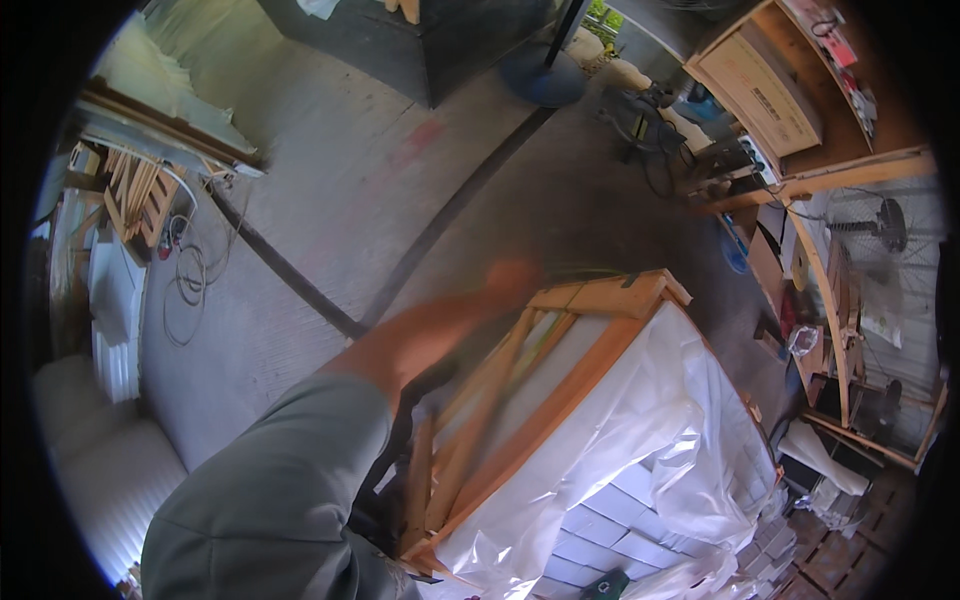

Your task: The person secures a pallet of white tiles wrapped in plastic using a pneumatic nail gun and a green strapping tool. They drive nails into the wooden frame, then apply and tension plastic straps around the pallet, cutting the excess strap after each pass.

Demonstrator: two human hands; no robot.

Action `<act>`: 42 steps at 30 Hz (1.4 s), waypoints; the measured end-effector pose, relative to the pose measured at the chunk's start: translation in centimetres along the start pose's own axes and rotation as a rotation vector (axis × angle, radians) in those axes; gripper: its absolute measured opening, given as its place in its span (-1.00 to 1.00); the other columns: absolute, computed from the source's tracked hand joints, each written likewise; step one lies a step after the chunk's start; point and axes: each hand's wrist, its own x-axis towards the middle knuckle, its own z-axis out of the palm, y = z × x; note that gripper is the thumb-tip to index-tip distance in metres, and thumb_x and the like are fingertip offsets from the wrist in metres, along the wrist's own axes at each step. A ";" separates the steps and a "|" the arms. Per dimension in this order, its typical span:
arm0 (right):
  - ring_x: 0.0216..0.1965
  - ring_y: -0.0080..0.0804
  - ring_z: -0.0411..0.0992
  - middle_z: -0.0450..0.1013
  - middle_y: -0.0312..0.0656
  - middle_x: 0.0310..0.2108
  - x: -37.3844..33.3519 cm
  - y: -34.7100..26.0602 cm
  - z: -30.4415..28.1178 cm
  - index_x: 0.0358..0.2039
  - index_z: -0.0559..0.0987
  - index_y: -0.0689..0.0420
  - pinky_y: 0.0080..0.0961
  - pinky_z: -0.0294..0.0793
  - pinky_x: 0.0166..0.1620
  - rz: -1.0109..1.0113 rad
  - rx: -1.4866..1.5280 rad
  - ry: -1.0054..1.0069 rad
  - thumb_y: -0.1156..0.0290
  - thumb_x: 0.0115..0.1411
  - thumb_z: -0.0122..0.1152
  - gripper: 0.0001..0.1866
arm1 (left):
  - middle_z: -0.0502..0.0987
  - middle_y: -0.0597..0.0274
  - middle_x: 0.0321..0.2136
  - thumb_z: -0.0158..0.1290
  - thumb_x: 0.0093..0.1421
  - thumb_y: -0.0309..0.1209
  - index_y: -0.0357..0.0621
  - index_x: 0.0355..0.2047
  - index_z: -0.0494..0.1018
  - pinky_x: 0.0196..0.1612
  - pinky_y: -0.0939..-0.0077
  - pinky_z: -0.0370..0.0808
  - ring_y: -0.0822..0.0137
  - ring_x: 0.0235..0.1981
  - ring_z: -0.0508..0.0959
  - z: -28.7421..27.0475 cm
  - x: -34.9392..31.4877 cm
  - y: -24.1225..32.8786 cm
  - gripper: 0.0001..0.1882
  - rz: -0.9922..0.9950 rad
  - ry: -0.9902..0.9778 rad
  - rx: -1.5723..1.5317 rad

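Note:
My left hand point(512, 278), smeared by motion, is stretched out past the far end of a wooden frame point(610, 297). A grey sleeve point(270, 480) covers my upper arm; the forearm is bare. Whether the hand touches the wood or holds anything, I cannot tell. Near the hand, a thin greenish strap point(585, 271) shows at the frame's far edge. Clear plastic sheeting point(660, 400) is draped beside the slatted frame, partly over pale grey blocks point(600, 530). Low at the front lies a dark green object point(606, 585), cut off by the picture's edge. My right hand is out of view.
Concrete floor point(300, 250) with dark strips spreads ahead. A coiled cable point(190, 285) lies at left, near stacked white panels point(115, 310). A dark box-like stand point(370, 50) is at the back. Wooden shelving with a cardboard box point(755, 90) and a fan point(885, 225) are at right.

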 end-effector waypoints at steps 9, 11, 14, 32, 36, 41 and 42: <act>-0.51 -0.28 0.42 0.42 -0.26 -0.59 0.0 8.0 6.3 -0.59 0.50 0.00 -0.26 0.42 -0.48 -0.252 -0.514 0.002 0.21 0.04 0.14 -0.81 | 0.59 0.05 -0.54 -0.12 0.23 -0.39 -0.16 -0.32 0.46 -0.51 0.19 0.53 0.11 -0.51 0.62 1.4 -8.0 3.8 -0.83 0.037 -0.002 0.011; -0.53 -0.31 0.40 0.42 -0.28 -0.59 1.1 9.3 7.6 -0.62 0.49 -0.01 -0.28 0.40 -0.48 -0.266 -0.421 0.115 0.21 0.03 0.14 -0.81 | 0.59 0.07 -0.53 -0.12 0.22 -0.39 -0.14 -0.34 0.46 -0.51 0.17 0.53 0.11 -0.51 0.62 2.8 -10.3 4.4 -0.83 0.041 0.023 -0.044; -0.53 -0.37 0.38 0.39 -0.29 -0.62 2.1 10.8 7.4 -0.61 0.46 -0.02 -0.33 0.38 -0.45 -0.261 -0.307 0.038 0.20 0.09 0.10 -0.79 | 0.59 0.00 -0.47 -0.13 0.21 -0.40 -0.14 -0.35 0.47 -0.46 0.14 0.54 0.07 -0.45 0.63 5.2 -13.6 4.9 -0.82 0.021 -0.004 -0.129; -0.80 -0.53 -0.07 -0.05 -0.41 -0.78 -6.3 2.6 1.3 -0.57 0.16 -0.01 -0.48 0.12 -0.69 0.521 1.882 0.192 0.07 0.27 -0.20 -0.65 | 0.54 0.00 -0.46 -0.13 0.22 -0.27 -0.13 -0.33 0.37 -0.45 0.05 0.48 -0.05 -0.43 0.58 7.3 -49.0 -6.6 -0.80 -0.171 0.010 -0.030; -0.79 -0.55 -0.07 -0.04 -0.42 -0.76 -9.1 4.8 5.7 -0.54 0.17 -0.01 -0.47 0.12 -0.69 0.592 1.909 0.216 0.10 0.28 -0.23 -0.68 | 0.53 0.02 -0.48 -0.12 0.23 -0.26 -0.10 -0.30 0.36 -0.45 -0.01 0.43 -0.07 -0.47 0.56 9.7 -53.2 -7.1 -0.81 -0.196 -0.025 -0.123; -0.79 -0.54 -0.06 -0.03 -0.41 -0.76 -10.7 6.6 9.6 -0.51 0.18 0.00 -0.45 0.14 -0.68 0.674 1.841 0.277 0.12 0.27 -0.23 -0.72 | 0.51 0.04 -0.60 -0.11 0.24 -0.25 -0.08 -0.37 0.36 -0.52 0.00 0.40 -0.07 -0.56 0.53 14.1 -61.7 -6.4 -0.81 -0.085 0.107 0.016; -0.79 -0.54 -0.05 -0.03 -0.41 -0.76 -10.8 6.9 9.7 -0.50 0.18 0.00 -0.44 0.14 -0.68 0.640 1.867 0.260 0.12 0.27 -0.23 -0.71 | 0.50 0.05 -0.65 -0.11 0.25 -0.25 -0.08 -0.40 0.35 -0.55 0.02 0.40 -0.06 -0.59 0.53 14.7 -63.2 -6.1 -0.81 -0.063 0.120 0.059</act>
